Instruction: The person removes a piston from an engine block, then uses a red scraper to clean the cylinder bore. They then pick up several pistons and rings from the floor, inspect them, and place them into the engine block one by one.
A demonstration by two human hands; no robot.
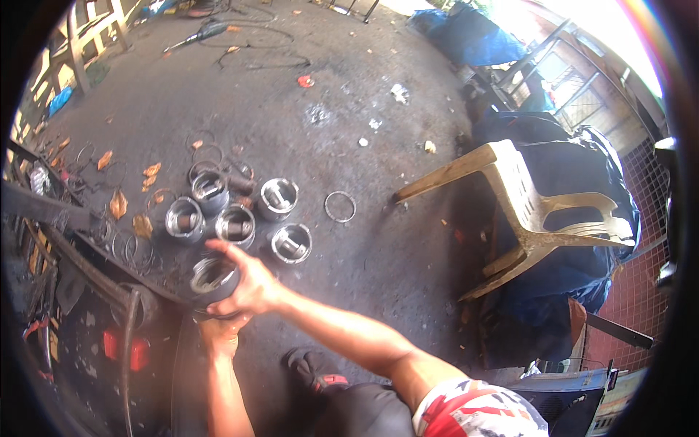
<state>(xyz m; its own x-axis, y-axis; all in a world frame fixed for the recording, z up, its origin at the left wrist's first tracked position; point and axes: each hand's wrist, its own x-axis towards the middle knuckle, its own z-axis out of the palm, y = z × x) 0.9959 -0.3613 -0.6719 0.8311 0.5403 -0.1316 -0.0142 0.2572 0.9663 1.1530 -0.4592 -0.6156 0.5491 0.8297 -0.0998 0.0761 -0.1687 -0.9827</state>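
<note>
A dark metal piston (216, 276), its hollow end facing up, is held off to the lower left of the view. My right hand (255, 282) grips its right side, thumb and fingers spread around the wall. Under it, my left hand (220, 333) holds the piston's lower end; its fingers are mostly hidden. Just beyond stand several similar pistons, among them a left one (185, 221), a middle one (235, 226) and a right one (291, 244), hollow ends up. A thin piston ring (340, 207) lies flat to their right.
More loose rings (138, 251) and dry leaves (118, 205) lie at the left. A plastic chair (524, 204) lies tipped at the right by a dark blue tarp (582, 160). Metal frames (131, 349) and a red object (125, 348) border the near left. A power tool (204, 33) with its cord lies far off.
</note>
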